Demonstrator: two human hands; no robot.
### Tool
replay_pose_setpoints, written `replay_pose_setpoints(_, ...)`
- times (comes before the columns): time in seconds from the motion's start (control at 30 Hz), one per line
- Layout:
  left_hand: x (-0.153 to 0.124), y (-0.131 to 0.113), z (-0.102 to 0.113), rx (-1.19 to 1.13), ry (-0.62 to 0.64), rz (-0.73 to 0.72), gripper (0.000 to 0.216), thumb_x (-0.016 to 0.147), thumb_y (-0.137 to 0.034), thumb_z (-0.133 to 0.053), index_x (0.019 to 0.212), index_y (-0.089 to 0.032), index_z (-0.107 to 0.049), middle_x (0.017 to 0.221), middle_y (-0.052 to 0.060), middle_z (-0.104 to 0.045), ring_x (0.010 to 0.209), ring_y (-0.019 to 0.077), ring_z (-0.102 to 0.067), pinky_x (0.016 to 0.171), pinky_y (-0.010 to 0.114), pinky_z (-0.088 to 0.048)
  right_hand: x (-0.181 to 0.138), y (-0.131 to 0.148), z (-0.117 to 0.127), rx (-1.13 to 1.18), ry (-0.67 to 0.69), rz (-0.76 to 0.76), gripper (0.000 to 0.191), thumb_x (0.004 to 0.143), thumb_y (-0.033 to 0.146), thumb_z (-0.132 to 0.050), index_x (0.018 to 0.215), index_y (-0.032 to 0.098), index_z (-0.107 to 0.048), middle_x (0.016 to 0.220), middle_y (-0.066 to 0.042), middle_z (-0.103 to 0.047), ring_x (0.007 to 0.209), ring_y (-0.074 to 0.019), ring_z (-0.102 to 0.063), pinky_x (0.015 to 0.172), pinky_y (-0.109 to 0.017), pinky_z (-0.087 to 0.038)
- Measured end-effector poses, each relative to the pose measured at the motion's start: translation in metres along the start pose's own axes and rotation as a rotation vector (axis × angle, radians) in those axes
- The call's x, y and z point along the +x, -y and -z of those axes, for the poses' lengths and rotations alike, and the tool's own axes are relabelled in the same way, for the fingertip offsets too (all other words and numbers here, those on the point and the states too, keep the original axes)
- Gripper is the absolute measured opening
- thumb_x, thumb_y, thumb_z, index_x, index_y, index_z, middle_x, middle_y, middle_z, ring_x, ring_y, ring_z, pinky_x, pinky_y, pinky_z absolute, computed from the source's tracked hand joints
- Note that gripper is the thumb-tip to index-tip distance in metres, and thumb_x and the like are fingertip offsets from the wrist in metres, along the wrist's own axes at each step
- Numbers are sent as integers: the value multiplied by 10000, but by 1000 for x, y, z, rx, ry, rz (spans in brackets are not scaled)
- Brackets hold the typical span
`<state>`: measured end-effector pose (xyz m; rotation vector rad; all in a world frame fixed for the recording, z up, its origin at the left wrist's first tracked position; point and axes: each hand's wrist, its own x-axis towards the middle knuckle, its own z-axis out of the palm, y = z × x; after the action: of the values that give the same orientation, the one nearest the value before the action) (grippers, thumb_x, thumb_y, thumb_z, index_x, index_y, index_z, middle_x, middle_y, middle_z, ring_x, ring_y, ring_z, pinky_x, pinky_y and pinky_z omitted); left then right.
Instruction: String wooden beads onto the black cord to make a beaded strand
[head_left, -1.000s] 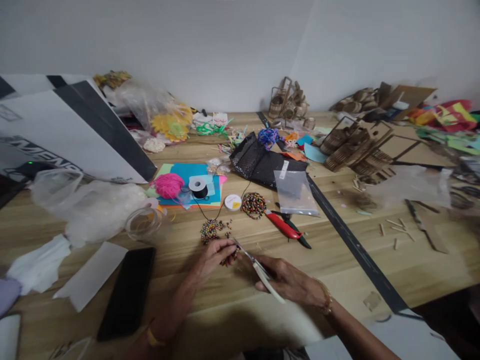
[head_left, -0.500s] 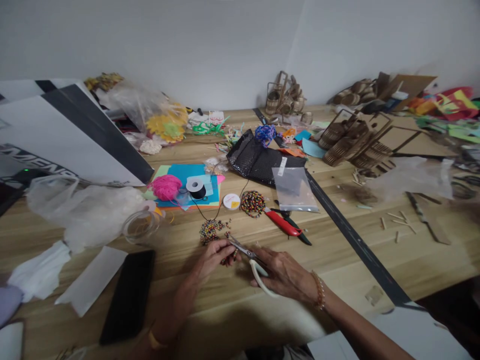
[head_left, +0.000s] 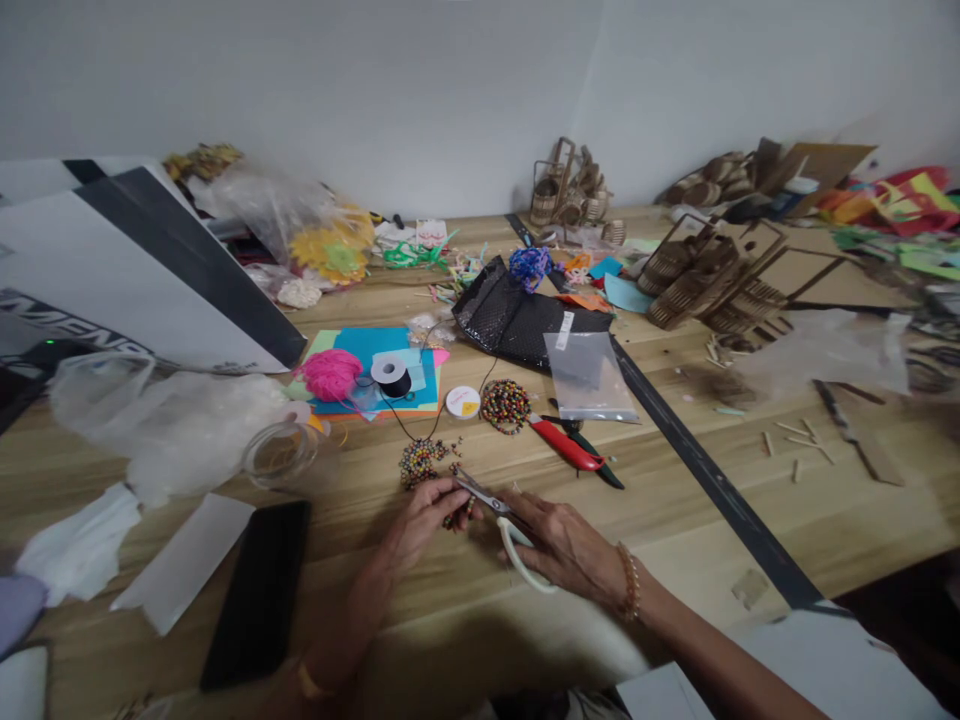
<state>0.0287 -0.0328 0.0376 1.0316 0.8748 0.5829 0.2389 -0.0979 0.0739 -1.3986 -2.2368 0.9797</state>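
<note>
My right hand [head_left: 566, 545] grips a pair of white-handled scissors [head_left: 517, 555], their blades pointing left to the fingertips of my left hand [head_left: 427, 515]. Between the fingers of that left hand is a short string of multicoloured beads [head_left: 459, 516], partly hidden. The blade tips meet the beadwork at the fingertips; whether they touch a thread is too small to tell. Just beyond lies a heap of loose beads [head_left: 420, 463]. A coiled strand of beads [head_left: 505, 406] rests farther right, beside a white round spool [head_left: 463, 402]. Black cord runs from another spool [head_left: 391, 375] toward the bead heap.
Red-handled pliers [head_left: 568, 443] lie right of the coil, near a clear plastic bag [head_left: 592, 378] and a black bubble pouch [head_left: 499, 318]. Pink yarn [head_left: 332, 375] sits on coloured paper [head_left: 352, 345]. A black phone-like slab [head_left: 256, 595] is at left; small woven baskets [head_left: 701, 275] stand at right.
Both hands, the scissors and the beads hold nearly the same position. The view has shifted very slightly.
</note>
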Motion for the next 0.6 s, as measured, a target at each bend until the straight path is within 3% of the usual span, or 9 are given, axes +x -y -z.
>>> replay_pose_setpoints(0.6,-1,0,-1,59,34,-23,347,735,-474,-667,752,-128,-672,664,36,-660,528,101,-491,525,228,-351,-6,-3,-2,120,-11,22,336,927,301,-507,1245,193,-493,1078,-91,-647,940,-202,-639,833,-306,-505)
